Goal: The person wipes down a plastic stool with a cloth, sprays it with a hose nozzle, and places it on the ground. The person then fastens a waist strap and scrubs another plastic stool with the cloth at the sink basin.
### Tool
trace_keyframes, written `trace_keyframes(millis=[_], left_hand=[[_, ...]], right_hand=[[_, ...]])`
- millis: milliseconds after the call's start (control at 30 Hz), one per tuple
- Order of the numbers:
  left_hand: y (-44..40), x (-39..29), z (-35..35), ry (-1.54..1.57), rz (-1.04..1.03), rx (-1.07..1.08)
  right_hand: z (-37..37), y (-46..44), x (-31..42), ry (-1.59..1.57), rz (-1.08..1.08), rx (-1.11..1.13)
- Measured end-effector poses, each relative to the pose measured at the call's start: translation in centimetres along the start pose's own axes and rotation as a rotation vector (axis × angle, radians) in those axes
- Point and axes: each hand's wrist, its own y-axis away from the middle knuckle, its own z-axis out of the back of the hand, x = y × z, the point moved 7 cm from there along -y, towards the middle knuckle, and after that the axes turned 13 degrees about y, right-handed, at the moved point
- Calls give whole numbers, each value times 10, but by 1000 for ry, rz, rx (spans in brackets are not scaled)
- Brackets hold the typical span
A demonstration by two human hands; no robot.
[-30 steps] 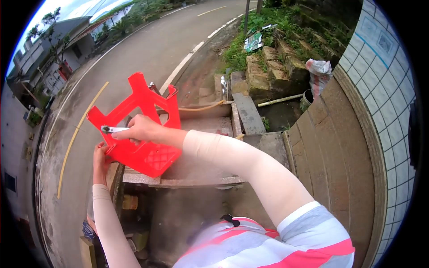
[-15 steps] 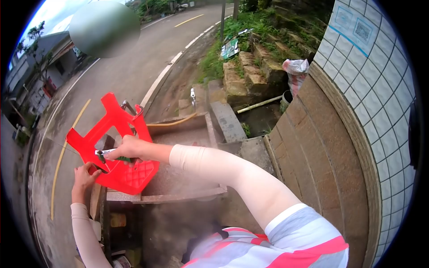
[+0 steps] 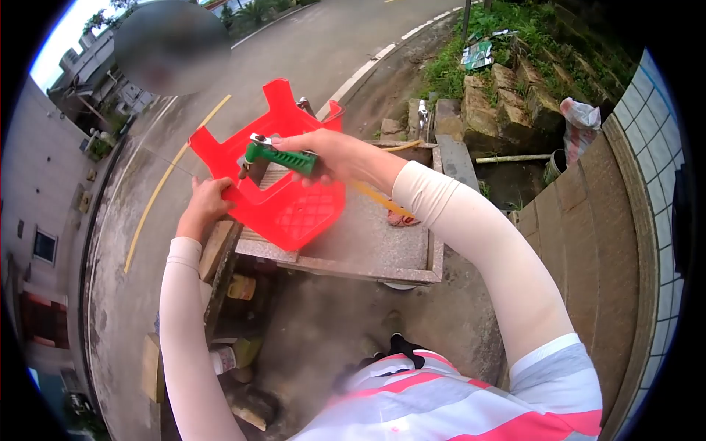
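Red stool (image 3: 312, 213) held over the sink's (image 3: 368, 273) near left corner.
Its edge is gripped by the curled left hand (image 3: 204, 206); a green sprayer (image 3: 287, 158), by the closed right hand (image 3: 327, 153).

The right hand (image 3: 323, 152) has turned, baring green sprayer (image 3: 288, 157)

An outdoor roadside washing spot, shown by road (image 3: 323, 45), tap (image 3: 422, 112), basin (image 3: 382, 248).

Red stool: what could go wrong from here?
The red stool might slip or tip: the left hand touches only one edge of it, and it sits tilted by the basin. The green-handled tool in the right hand could knock it, being so close.
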Motion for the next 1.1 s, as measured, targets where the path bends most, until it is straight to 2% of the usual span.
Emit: trace_keyframes(millis=[100,200,367,467,567,633,800,833,900,933,1000,1100], left_hand=[[0,24,-8,8,65,23],[-7,40,-22,152,333,226],[-14,42,-25,195,335,286],[-16,47,-26,215,365,301],[-13,39,-19,181,379,239],[-9,35,-18,152,390,182],[-2,14,-15,1,405,56],[-3,4,-16,-63,347,-4],[-5,-17,-22,-194,221,-120],[-4,-40,-24,-248,105,-149],[-6,-77,-42,-318,-178,-265],[-4,-97,-92,-348,-314,-137]], right_hand=[[1,-12,16,35,-38,67],[-4,-19,30,98,-61,78],[-5,-33,23,224,-184,114],[-4,-30,22,194,-157,193],[17,-27,10,337,-100,-26],[43,-9,-1,517,-179,-127],[90,28,-37,466,-163,-401],[80,29,-40,430,-96,-366],[62,27,-54,551,-103,-333],[52,17,-66,630,-114,-328],[26,10,-70,648,25,-279],[37,23,-88,536,52,-577]])
